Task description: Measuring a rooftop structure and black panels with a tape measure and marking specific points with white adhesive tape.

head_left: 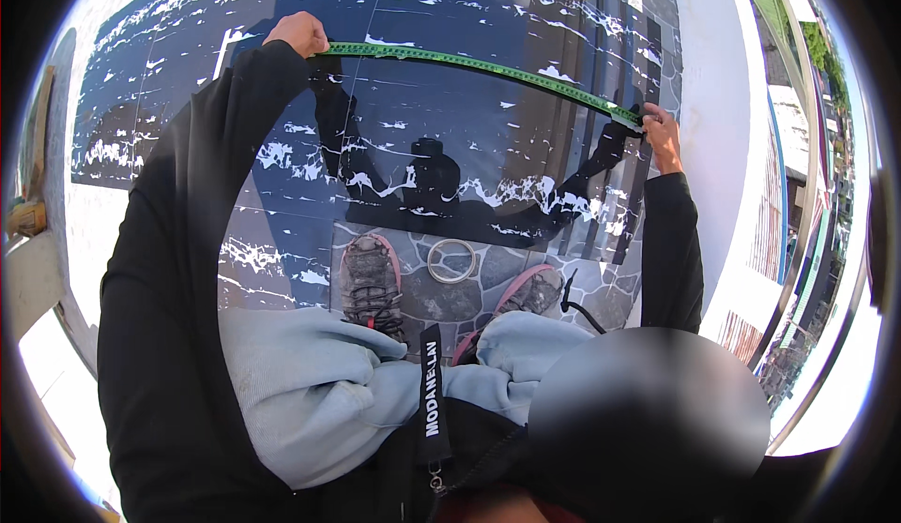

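A green measuring tape [488, 65] is stretched across glossy black tiles [432, 101] with white marble-like veins. My left hand [298, 33] pinches its left end, fingers closed and low over the tiles. At the other end, near the tiles' right edge, the fingers of my right hand [662, 136] close on the tape. Something small and dark lies by those fingertips; I cannot make out whether it is part of the tape. The shiny surface mirrors my arms and head.
Grey stone-patterned flooring [441, 300] shows under my shoes [370, 279]. A pale ring [452, 261], like a roll of tape, lies between them. To its right is a black cord [584, 315]. A white wall edge [718, 101] runs along the right, with rooftops beyond.
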A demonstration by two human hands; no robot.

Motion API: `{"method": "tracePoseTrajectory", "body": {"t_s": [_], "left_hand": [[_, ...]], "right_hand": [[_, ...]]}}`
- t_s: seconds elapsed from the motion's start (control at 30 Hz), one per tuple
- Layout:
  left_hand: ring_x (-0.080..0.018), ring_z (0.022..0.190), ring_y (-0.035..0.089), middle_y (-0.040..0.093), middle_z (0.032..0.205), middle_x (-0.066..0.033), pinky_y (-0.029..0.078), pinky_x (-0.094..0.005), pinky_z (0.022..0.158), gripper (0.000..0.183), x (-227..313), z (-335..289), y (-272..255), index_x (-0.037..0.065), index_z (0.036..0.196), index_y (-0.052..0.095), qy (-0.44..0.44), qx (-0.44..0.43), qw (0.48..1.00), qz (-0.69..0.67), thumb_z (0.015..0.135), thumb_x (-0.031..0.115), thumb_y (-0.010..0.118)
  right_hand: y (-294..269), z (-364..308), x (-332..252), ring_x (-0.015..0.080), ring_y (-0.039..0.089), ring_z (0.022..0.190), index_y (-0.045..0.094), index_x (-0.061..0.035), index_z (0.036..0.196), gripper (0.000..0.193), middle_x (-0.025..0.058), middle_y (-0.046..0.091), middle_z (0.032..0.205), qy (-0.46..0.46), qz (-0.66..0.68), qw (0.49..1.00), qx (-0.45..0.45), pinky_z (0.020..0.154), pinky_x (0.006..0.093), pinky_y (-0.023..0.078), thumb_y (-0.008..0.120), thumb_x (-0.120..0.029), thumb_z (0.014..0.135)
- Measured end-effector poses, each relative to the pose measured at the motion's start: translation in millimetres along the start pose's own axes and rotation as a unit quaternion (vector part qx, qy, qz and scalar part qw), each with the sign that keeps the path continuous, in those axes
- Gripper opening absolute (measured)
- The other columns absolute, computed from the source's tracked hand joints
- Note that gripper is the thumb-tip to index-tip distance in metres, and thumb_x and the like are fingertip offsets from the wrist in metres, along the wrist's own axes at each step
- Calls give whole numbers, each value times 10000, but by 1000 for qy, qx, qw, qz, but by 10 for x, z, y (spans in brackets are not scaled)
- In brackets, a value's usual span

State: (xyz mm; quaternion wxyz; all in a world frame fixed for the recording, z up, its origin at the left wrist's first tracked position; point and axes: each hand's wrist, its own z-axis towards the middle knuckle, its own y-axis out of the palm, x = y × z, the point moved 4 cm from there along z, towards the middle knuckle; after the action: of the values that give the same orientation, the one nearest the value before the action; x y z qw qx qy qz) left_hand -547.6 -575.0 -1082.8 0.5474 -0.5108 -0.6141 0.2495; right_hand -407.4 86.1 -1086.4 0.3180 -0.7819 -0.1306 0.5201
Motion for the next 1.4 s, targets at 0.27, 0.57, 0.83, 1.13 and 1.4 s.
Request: {"method": "tracePoseTrajectory", "body": {"t_s": [0.27,0.57,0.83,1.13,1.4], "left_hand": [[-134,599,612,631,612,-49,470,-282,590,103,-477,-97,-42,41,739,698,-14,-6,1000,-19,747,135,655],[-145,606,629,640,615,-59,476,-294,587,99,-197,82,21,53,752,703,13,7,1000,-6,736,143,665],[-198,684,656,670,694,-91,498,-327,675,104,-80,-46,-47,50,788,714,-26,-21,999,10,744,142,692],[-192,623,656,653,638,-88,502,-327,619,111,-78,-27,-67,39,746,699,14,13,1000,-2,729,148,687],[-308,790,673,681,765,-134,522,-382,740,66,34,-3,-10,67,767,719,0,-7,1000,-14,741,127,707]], "right_hand": [[-36,-260,-232,79,462,547,595,2,1152,289,8,493,670,63,159,982,78,451,243,364,512,-203,965],[-258,-325,-4,85,517,612,662,16,920,278,36,595,723,11,113,975,193,581,229,454,564,-243,944],[64,-433,-117,132,629,682,646,-18,916,189,56,659,733,-54,26,984,170,683,276,481,576,-193,897],[178,-482,-118,160,667,708,627,-2,954,212,92,677,790,-29,60,982,178,670,285,500,565,-202,917],[94,-429,25,138,677,735,629,-11,985,235,66,667,819,-59,37,987,145,633,242,517,595,-235,923]]}}
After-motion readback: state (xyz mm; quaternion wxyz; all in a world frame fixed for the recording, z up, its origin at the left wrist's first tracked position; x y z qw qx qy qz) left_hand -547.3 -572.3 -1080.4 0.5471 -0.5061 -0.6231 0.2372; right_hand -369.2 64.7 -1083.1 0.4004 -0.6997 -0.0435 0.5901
